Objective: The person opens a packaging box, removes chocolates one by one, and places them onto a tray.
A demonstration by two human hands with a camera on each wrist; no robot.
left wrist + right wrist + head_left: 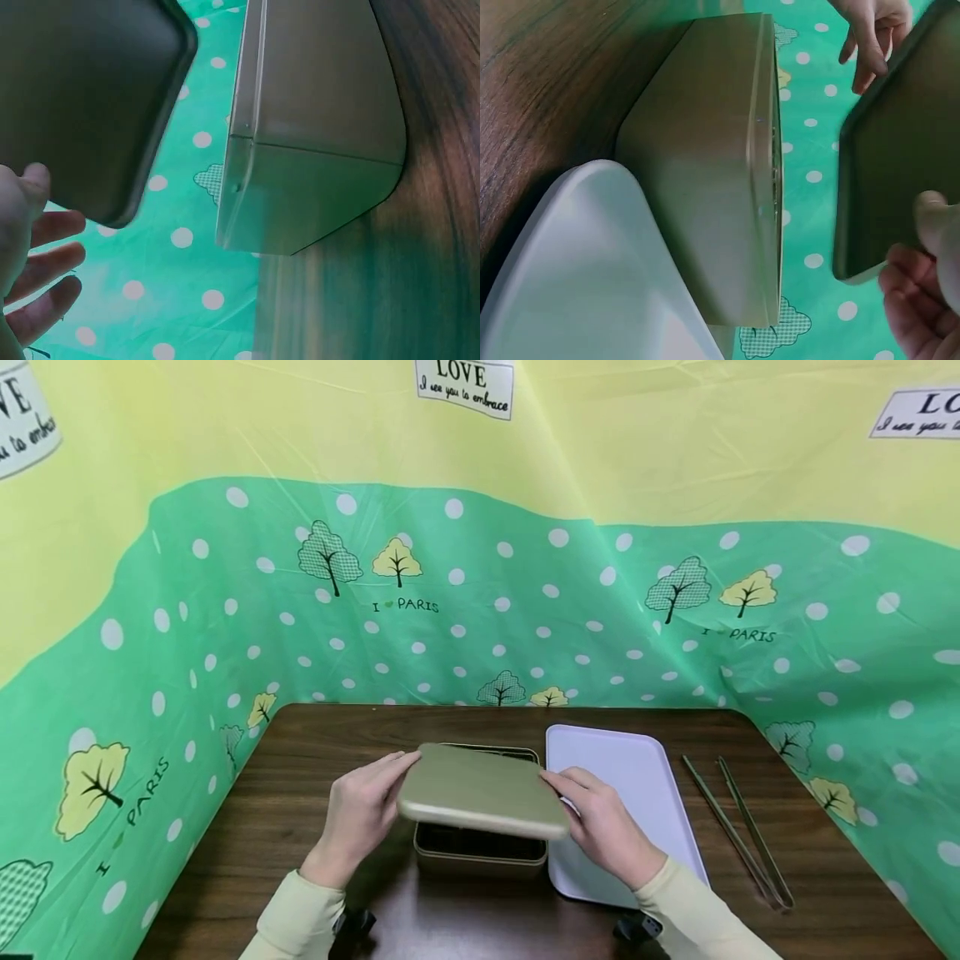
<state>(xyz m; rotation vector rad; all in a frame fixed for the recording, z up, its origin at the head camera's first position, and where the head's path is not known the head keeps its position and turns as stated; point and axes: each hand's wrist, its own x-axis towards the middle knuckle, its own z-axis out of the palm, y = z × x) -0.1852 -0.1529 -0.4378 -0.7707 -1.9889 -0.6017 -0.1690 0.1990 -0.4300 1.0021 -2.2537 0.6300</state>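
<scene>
A flat olive-green lid (483, 781) with rounded corners is held tilted above a tin box (480, 865) of similar colour. My left hand (362, 810) grips its left edge, and my right hand (603, 818) pinches the right edge between thumb and fingers. In the right wrist view the dark underside of the lid (900, 165) shows, apart from the rim of the box (697, 165). The box stands on the table with its top uncovered. The lid hides much of its dark inside in the head view.
A pale lilac tray (611, 756) lies right beside the box, partly under my right arm. Farther right, long metal tongs (753, 827) rest spread on the dark wooden table (300, 777). A green and yellow printed cloth (465, 560) hangs behind and around the table.
</scene>
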